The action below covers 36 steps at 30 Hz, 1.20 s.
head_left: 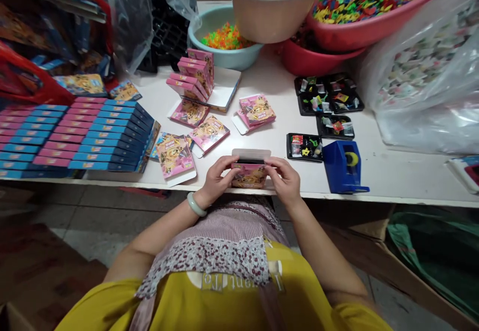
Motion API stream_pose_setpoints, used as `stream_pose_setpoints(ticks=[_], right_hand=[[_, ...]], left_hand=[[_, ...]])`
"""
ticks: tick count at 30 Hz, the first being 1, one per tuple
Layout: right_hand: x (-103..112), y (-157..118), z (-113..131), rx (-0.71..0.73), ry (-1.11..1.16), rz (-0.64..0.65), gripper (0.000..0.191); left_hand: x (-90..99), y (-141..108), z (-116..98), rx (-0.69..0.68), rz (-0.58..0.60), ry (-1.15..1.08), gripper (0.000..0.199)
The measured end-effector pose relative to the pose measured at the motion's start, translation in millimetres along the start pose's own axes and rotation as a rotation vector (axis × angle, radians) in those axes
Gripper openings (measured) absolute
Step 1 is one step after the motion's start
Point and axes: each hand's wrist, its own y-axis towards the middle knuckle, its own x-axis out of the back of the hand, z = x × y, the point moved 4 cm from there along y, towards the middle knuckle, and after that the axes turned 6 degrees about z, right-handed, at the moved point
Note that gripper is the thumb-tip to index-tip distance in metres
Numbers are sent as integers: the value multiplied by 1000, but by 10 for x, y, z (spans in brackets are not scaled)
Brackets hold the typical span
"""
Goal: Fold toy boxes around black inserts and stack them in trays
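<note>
Upright at the table's front edge stands a small pink printed box (249, 175), its top flap raised and something black showing inside the opening. My left hand (220, 175) pinches its left side near the top, thumb on the front. On the opposite side my right hand (283, 177) grips the box the same way. Several pink boxes lie to the left, among them a box with an open flap (174, 154). Black trays (304, 147) filled with small colourful trinkets lie to the right, beside a blue tape dispenser (342, 169).
Rows of pink and blue boxes (108, 134) fill the table's left end. Behind are a light blue basin (220, 57), a beige basin (277, 19) and a red basin (348, 32), holding bright plastic pieces. A clear plastic bag (422, 77) bulges at the right.
</note>
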Motion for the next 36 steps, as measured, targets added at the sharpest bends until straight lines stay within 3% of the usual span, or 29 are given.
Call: stream_pose_setpoints(ticks=[2,7,9,12,14,18,20,24,28,33,36], right_hand=[[-19,47,18,-6,-20,-6,18],[29,231,51,-64,80,52,17],[49,270,113,0,78,157,20],[60,263,249,155,-40,278,10],[57,253,315,187,-78,266,6],[18,274,354,83,-44,184,5],[14,280,354,40,-30,176,9],[84,214,339,90,-57,241,9],[110,88,302,256,-127,297,13],[-21,27,262,215,-184,240,17],[170,-34,210,115,-169,158,27]], left_hand=[[11,62,-50,-5,15,55,18],[21,199,-47,169,59,-103,28],[41,221,-94,89,114,-113,28],[62,220,-222,-109,205,-43,18],[59,228,-279,-126,202,-25,16],[13,279,-282,43,127,-36,15],[5,292,-272,58,132,-58,17],[72,253,-282,-124,279,-67,12],[158,160,-284,-276,395,4,30],[126,165,-208,-62,303,-2,27],[51,202,-208,-48,217,7,27]])
